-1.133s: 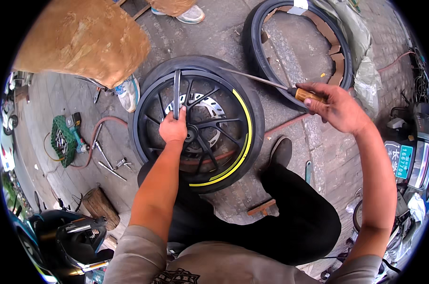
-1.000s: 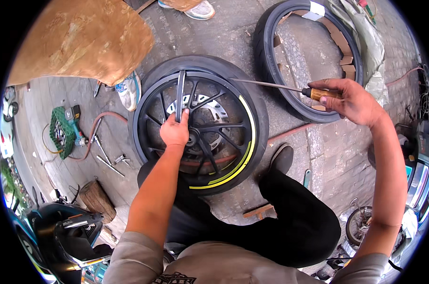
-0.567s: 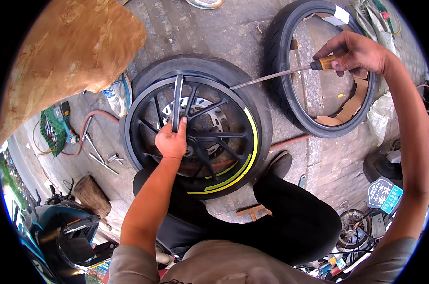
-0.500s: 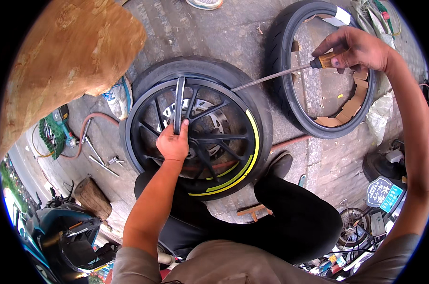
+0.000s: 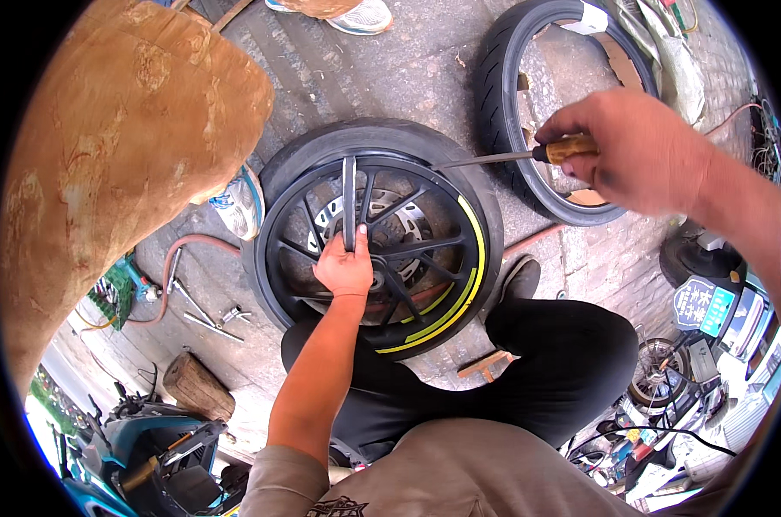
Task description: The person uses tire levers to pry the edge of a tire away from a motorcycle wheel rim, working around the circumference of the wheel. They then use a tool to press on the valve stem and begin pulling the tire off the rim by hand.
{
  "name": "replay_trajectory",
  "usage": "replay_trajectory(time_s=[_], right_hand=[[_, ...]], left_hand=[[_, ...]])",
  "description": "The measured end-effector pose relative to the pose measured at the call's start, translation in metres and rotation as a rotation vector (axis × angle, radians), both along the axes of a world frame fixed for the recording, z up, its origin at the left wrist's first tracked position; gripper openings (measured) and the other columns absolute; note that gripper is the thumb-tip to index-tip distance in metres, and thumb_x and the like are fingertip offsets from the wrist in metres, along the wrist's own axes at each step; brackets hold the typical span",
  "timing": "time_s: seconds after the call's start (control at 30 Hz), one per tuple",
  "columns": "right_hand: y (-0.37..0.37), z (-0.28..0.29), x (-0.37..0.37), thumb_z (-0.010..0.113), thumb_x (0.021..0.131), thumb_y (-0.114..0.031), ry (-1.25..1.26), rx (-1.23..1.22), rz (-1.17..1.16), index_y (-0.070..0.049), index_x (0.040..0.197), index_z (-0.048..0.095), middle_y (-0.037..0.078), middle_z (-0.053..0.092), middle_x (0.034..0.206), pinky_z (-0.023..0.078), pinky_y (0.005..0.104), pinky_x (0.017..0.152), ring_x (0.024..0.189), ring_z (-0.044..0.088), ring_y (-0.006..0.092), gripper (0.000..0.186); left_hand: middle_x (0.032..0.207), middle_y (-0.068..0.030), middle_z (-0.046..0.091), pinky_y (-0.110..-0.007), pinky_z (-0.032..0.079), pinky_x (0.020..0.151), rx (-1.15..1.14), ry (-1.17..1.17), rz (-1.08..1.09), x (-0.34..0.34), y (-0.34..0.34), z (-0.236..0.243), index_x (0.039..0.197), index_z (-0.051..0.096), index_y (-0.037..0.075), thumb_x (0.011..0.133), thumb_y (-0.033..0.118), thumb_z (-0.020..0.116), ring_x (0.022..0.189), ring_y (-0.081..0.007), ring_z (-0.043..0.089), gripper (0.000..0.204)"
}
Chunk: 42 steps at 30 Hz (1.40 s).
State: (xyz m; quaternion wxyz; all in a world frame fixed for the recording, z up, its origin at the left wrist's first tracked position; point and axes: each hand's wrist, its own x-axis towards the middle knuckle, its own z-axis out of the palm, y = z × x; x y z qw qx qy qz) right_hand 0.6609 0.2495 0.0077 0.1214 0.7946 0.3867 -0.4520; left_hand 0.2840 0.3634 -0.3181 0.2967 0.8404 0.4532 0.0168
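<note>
A motorcycle wheel lies flat before me, its black spoked rim point(image 5: 281, 284) marked with yellow-green stripes and ringed by a black tire point(image 5: 364, 135). My left hand point(image 5: 345, 267) is closed on the lower end of a flat metal tire lever point(image 5: 350, 198). The lever's far end sits at the gap between rim and tire. On the right, my right hand point(image 5: 636, 155) grips the amber handle of a long screwdriver-like tool point(image 5: 566, 150). Its straight shaft reaches left to the tire's bead at the wheel's upper right, where the tip is hidden.
A loose tire point(image 5: 499, 112) lies at the far right, cardboard inside it. Another person's shoe point(image 5: 238, 204) and brown garment point(image 5: 140, 129) are close on the left. Wrenches point(image 5: 202, 306), a reddish hose point(image 5: 192, 239), a log point(image 5: 198, 385) and a wooden piece point(image 5: 487, 364) lie around.
My right hand has come down and leftward with the tool, whose shaft now lies nearer level. The left hand still holds the lever in place. The whole view has shifted slightly.
</note>
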Motion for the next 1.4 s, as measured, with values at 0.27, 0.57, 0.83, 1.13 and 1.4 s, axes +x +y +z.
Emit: replay_trajectory(time_s=[0.27,0.57,0.83,1.13,1.4], right_hand=[[-0.006,0.016,-0.035,0.061,0.105,-0.013,0.329,-0.173,-0.485,-0.002,0.152,0.058,0.016,0.073,0.092,0.061,0.0422,0.075,0.078,0.073,0.0293,0.048],[0.03,0.012,-0.016,0.061,0.103,-0.007,0.346,-0.438,-0.8,-0.011,0.162,0.055,0.004,0.063,0.077,0.046,0.0292,0.05,0.057,0.056,0.0119,0.059],[-0.02,0.012,-0.163,0.063,0.104,-0.006,0.345,-0.095,-1.361,-0.01,0.163,0.051,0.021,0.076,0.117,0.062,0.0377,0.081,0.094,0.077,0.0288,0.06],[-0.04,-0.012,-0.23,0.067,0.099,-0.001,0.111,0.276,-1.135,-0.001,0.157,0.055,0.032,0.073,0.126,0.056,0.0454,0.106,0.122,0.071,0.0458,0.06],[-0.063,-0.053,-0.313,0.07,0.096,-0.002,-0.133,0.385,-0.976,-0.014,0.166,0.047,0.024,0.067,0.112,0.059,0.0486,0.094,0.102,0.069,0.0447,0.075]], left_hand=[[0.082,-0.0054,0.074,-0.054,0.051,0.071,-0.021,0.044,0.007,-0.01,0.006,-0.001,0.085,0.077,0.014,0.098,0.05,0.079,0.079,-0.0355,0.073,0.038],[0.088,-0.0132,0.076,-0.051,0.057,0.074,-0.009,0.034,-0.043,0.001,0.005,0.01,0.092,0.079,0.009,0.099,0.044,0.08,0.081,-0.0403,0.073,0.036],[0.087,-0.0037,0.075,-0.053,0.051,0.071,-0.095,-0.031,-0.015,-0.004,0.002,0.002,0.087,0.077,0.014,0.1,0.048,0.078,0.082,-0.034,0.074,0.037],[0.083,-0.0097,0.076,-0.051,0.055,0.069,0.003,-0.037,0.002,-0.008,0.003,-0.003,0.088,0.078,0.012,0.1,0.048,0.079,0.078,-0.0374,0.073,0.039],[0.089,-0.0066,0.077,-0.063,0.051,0.078,0.008,-0.002,0.013,-0.005,0.001,-0.001,0.086,0.076,0.016,0.1,0.058,0.071,0.085,-0.0387,0.075,0.045]])
